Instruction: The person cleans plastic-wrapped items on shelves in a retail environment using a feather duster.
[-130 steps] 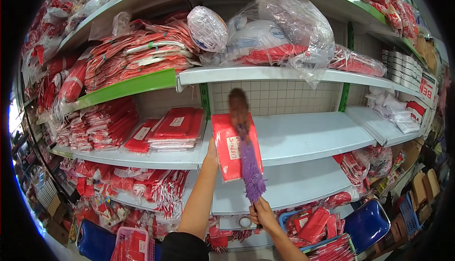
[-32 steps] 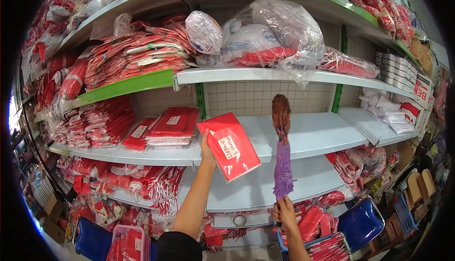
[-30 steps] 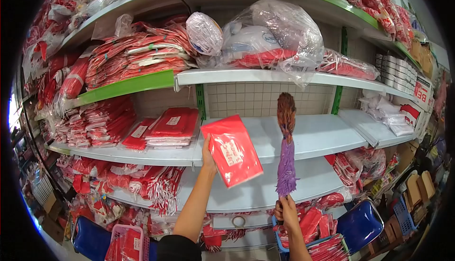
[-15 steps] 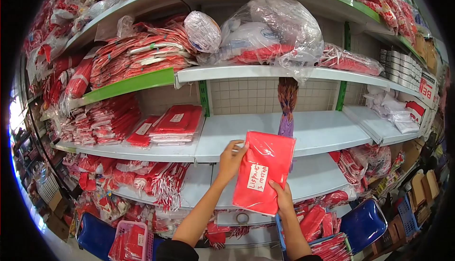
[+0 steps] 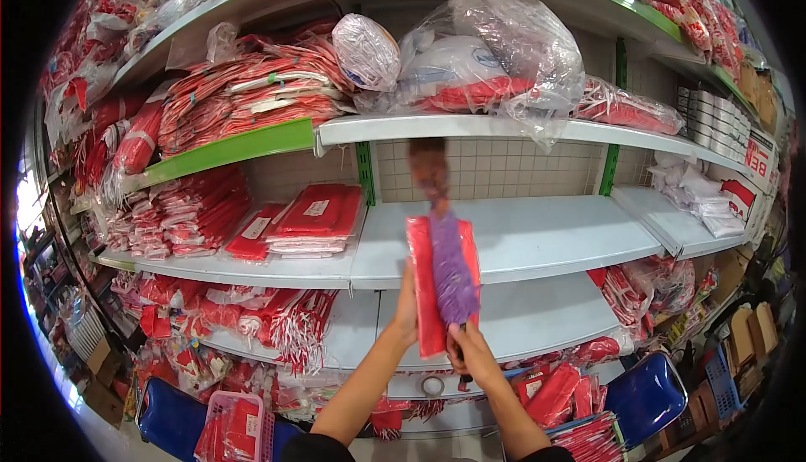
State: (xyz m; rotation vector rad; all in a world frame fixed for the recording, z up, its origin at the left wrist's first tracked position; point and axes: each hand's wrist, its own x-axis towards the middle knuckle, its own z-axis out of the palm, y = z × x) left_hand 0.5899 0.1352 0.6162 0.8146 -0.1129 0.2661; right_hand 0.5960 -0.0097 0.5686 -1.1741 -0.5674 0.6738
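My left hand (image 5: 406, 307) grips the left edge of a red packet in clear plastic (image 5: 426, 311), held upright in front of the middle shelf. Some of its fingers are hidden by the packet. My right hand (image 5: 472, 353) is closed around the dark handle of a feather duster (image 5: 454, 273). The duster's purple feathers lie across the front of the packet, and its brown, motion-blurred tip reaches up towards the shelf above.
A stack of red packets (image 5: 316, 219) with paper labels lies on the middle shelf (image 5: 546, 235), left of my hands. Above sits a large clear plastic bag (image 5: 504, 51). Blue chairs (image 5: 646, 399) and a pink basket (image 5: 267, 420) stand below. A tape roll (image 5: 431, 386) is low down.
The duster has come from behind the packet to its front and swung left. The packet has turned and shifted slightly left and up; its handwritten label no longer shows. My right hand has left the packet's edge.
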